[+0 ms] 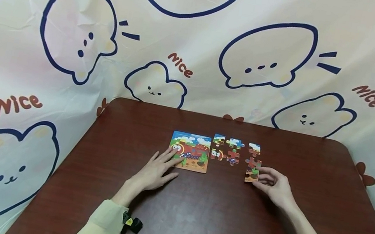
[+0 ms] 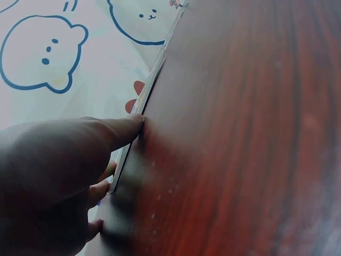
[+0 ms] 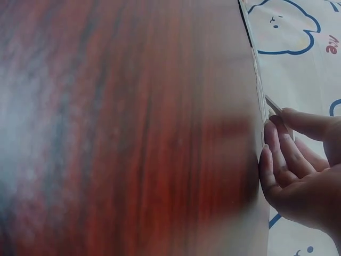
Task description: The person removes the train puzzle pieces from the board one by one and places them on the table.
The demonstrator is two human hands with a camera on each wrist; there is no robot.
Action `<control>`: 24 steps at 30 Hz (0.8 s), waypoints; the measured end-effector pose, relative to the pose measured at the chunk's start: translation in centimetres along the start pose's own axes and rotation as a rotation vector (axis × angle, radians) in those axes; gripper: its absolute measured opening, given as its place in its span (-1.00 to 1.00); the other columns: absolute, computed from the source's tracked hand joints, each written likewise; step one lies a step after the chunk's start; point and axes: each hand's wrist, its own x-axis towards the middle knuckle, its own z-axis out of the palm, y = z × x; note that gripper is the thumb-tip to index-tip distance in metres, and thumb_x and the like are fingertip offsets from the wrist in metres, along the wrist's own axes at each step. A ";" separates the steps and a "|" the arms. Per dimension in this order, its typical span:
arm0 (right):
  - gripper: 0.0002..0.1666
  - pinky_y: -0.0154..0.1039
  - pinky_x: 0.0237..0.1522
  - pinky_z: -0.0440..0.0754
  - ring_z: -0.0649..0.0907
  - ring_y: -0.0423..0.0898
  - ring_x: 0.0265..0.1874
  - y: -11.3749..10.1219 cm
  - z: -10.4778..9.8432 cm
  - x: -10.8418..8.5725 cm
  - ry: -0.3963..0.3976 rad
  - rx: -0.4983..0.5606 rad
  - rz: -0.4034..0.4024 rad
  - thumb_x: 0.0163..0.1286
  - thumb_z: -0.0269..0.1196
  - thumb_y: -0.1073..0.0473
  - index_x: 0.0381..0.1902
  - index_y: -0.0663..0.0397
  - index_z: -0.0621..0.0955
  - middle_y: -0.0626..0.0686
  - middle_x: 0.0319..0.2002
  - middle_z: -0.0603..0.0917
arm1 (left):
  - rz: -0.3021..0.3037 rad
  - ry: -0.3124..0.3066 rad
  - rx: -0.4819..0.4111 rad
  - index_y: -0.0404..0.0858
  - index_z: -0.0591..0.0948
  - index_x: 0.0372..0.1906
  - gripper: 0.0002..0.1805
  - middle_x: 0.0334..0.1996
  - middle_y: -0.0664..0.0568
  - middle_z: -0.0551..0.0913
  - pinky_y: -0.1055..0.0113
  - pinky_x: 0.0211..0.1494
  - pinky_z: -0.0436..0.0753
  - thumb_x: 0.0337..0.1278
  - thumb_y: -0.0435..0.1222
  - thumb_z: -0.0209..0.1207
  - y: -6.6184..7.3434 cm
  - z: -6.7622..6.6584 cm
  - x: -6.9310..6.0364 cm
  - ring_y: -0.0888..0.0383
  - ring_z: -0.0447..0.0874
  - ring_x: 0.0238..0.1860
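Observation:
My left hand [image 1: 156, 171] lies with fairly straight, spread fingers on the lower left of a square picture board [image 1: 202, 141] showing a red train. In the left wrist view this board [image 2: 153, 77] is seen edge-on beneath the fingertips. My right hand [image 1: 276, 186] pinches a jigsaw piece [image 1: 251, 177] with green and sandy print. That piece [image 3: 274, 104] looks slightly tilted off the table in the right wrist view, between thumb and fingers. Directly above it in the head view is a red jigsaw piece [image 1: 253, 162]; whether the two touch I cannot tell.
Between board and right hand lie more jigsaw pieces: a sky piece [image 1: 219, 139], another sky piece [image 1: 235, 143], a train-face piece [image 1: 217, 154] and a red train piece [image 1: 233, 157]. One sky piece [image 1: 254, 148] lies farther right. The brown table [image 1: 190, 226] meets a printed cloth behind.

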 end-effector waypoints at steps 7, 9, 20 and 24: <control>-0.40 -0.46 -0.18 0.70 0.75 -0.44 -0.25 0.0 0.2 -0.1 -0.016 -0.024 0.018 0.43 0.49 0.36 0.37 0.43 0.61 0.35 -0.06 0.87 | 0.008 0.007 -0.003 -0.05 0.38 0.72 -0.35 0.79 -0.20 0.16 -0.44 0.79 0.04 0.70 -0.07 0.17 0.0 0.0 -0.2 -0.22 -0.02 0.83; -0.41 -0.45 -0.18 0.71 0.74 -0.44 -0.25 0.1 0.2 -0.1 -0.016 -0.045 0.011 0.43 0.50 0.36 0.36 0.43 0.63 0.35 -0.05 0.87 | 0.009 0.006 -0.001 -0.04 0.37 0.72 -0.35 0.79 -0.19 0.15 -0.43 0.79 0.03 0.71 -0.07 0.16 0.0 0.0 -0.2 -0.22 -0.03 0.84; -0.50 -0.38 -0.28 0.69 0.69 -0.39 -0.31 0.1 0.0 0.4 0.002 -0.267 -0.080 0.34 0.56 0.34 0.21 0.38 0.73 0.22 -0.14 0.85 | 0.003 0.011 -0.002 -0.04 0.38 0.72 -0.35 0.78 -0.20 0.17 -0.43 0.79 0.04 0.70 -0.07 0.16 0.0 0.0 -0.2 -0.22 -0.01 0.83; -0.52 -0.37 -0.26 0.65 0.67 -0.29 -0.30 0.1 -0.1 0.4 -0.002 -0.359 -0.084 0.34 0.58 0.28 0.17 0.34 0.75 0.13 -0.18 0.80 | 0.004 0.018 -0.004 -0.05 0.38 0.72 -0.35 0.78 -0.20 0.17 -0.42 0.79 0.03 0.70 -0.07 0.17 -0.1 0.2 -0.1 -0.23 -0.01 0.83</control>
